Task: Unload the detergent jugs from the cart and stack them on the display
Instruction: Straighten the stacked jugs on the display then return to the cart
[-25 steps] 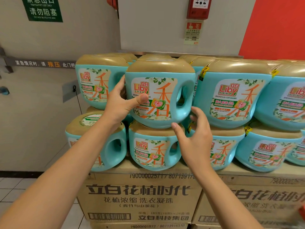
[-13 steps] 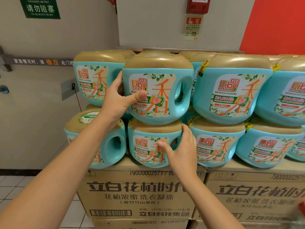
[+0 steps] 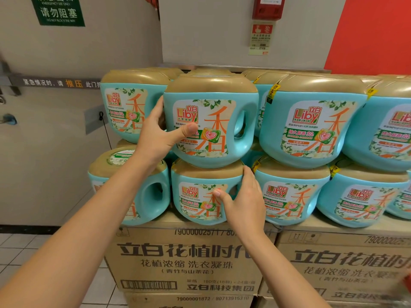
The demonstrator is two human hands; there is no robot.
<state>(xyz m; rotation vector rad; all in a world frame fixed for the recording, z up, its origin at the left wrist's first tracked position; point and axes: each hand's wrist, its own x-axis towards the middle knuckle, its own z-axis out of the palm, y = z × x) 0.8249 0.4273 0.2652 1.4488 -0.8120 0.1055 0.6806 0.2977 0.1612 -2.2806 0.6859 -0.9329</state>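
Teal detergent jugs with tan lids and Liby labels stand two layers high on cardboard cartons (image 3: 189,258). My left hand (image 3: 160,134) grips the left side of the front upper jug (image 3: 213,130), thumb across its label and fingers behind. That jug sits on the lid of a lower jug (image 3: 195,196). My right hand (image 3: 242,201) holds this lower jug at its right, handle side, with the thumb on the label. No cart is in view.
More jugs (image 3: 311,121) fill both layers to the right and behind. Another lower jug (image 3: 153,192) stands at the left corner with its handle facing me. A grey emergency door (image 3: 44,130) is at left, tiled floor (image 3: 13,247) below it.
My right hand left the upper jug's lower right and dropped to the lower jug's handle side. The upper jug settled onto the lower jug's lid. My left hand kept its grip.
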